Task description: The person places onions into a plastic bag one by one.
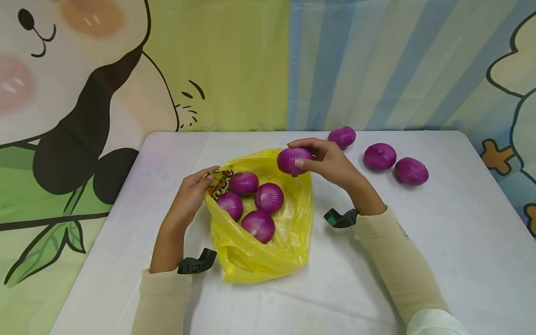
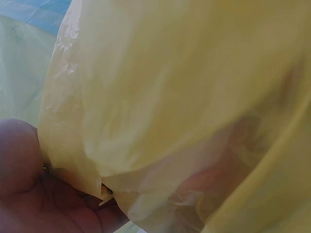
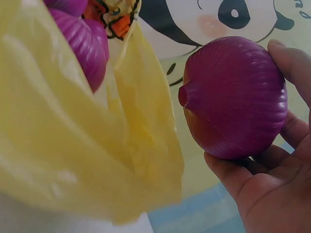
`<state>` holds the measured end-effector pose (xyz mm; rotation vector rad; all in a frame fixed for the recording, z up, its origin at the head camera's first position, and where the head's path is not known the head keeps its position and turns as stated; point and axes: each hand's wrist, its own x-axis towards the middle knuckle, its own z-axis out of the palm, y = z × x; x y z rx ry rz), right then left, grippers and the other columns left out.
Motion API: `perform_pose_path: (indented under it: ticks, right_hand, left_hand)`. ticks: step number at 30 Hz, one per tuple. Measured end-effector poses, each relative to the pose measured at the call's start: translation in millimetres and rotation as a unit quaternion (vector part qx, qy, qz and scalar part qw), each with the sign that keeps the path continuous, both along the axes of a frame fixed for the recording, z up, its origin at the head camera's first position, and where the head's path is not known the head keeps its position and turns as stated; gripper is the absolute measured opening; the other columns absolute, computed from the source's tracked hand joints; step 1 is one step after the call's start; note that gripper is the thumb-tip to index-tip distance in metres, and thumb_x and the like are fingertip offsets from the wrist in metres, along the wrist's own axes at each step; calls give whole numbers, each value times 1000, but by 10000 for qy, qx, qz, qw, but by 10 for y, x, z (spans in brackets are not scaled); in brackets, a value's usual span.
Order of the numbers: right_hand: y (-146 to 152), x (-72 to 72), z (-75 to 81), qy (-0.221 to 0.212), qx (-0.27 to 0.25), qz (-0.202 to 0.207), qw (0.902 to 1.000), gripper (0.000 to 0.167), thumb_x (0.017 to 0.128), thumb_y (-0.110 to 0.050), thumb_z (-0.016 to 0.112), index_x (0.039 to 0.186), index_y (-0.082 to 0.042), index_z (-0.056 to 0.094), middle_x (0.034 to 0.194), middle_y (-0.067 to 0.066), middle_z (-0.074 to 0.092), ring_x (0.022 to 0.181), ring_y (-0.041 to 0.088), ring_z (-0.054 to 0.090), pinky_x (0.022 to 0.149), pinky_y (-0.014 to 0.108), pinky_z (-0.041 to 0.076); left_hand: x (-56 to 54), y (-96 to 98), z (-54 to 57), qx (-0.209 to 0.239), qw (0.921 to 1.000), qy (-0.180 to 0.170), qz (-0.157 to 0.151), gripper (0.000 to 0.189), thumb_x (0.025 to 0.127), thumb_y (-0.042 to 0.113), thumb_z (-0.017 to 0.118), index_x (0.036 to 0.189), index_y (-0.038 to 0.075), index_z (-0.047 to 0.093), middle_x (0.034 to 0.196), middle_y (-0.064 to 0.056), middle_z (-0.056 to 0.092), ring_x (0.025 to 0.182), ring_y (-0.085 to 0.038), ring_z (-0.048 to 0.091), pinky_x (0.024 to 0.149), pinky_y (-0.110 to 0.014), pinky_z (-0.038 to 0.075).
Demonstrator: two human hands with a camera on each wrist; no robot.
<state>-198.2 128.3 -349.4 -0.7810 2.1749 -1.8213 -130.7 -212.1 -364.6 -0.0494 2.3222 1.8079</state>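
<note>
A yellow plastic bag (image 1: 289, 237) lies on the white table with its mouth spread, and several purple onions (image 1: 269, 197) sit inside it. My left hand (image 1: 190, 197) pinches the bag's left rim between thumb and fingers; the left wrist view shows the thin plastic (image 2: 146, 97) filling most of the frame beside that hand (image 2: 58, 194). Over the bag's far right rim, my right hand (image 1: 331, 163) holds another purple onion (image 1: 293, 161). In the right wrist view this onion (image 3: 238, 99) is gripped between thumb and fingers, its stub pointing toward the bag (image 3: 150, 136).
Three more onions rest on the table to the right: one at the back edge (image 1: 342, 137), a rounder onion (image 1: 379, 157) and the rightmost onion (image 1: 412, 171). A cartoon-printed backdrop (image 1: 234, 70) rises behind the table (image 1: 460, 232).
</note>
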Motion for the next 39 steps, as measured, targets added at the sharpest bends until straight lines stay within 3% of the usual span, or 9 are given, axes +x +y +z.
perform_pose_path:
  ticks: [8,19,32,39]
  right_hand:
    - [-309,-7,-22,155,-124,422,9989,39,91,-10,68,128,-3,60,125,10,60,111,25,58,90,35,51]
    - [-625,8,-57,33,-143,760,9970,38,91,-8,69,127,0,61,124,9,60,108,24,60,87,37,53]
    - [-880,123,-142,60,-64,1323,9912,37,88,-3,71,123,-1,62,124,8,60,106,22,60,87,37,53]
    - [-905,118,-201,167,-156,1753,9843,44,87,-1,70,128,7,56,128,21,57,120,32,54,100,43,45]
  left_hand:
    - [17,-19,4,9,10000,29,-18,45,107,23,36,147,5,42,141,-14,47,128,-26,46,108,-40,35]
    - [13,-19,9,37,10000,-11,9,44,107,22,36,147,5,42,141,-14,47,126,-26,47,107,-40,36]
    - [-2,-26,-12,-15,9999,121,18,44,107,22,36,147,4,42,140,-15,48,125,-27,47,107,-40,36]
    - [3,-29,-12,47,9999,132,32,44,107,23,36,145,3,44,137,-17,50,125,-26,45,108,-41,34]
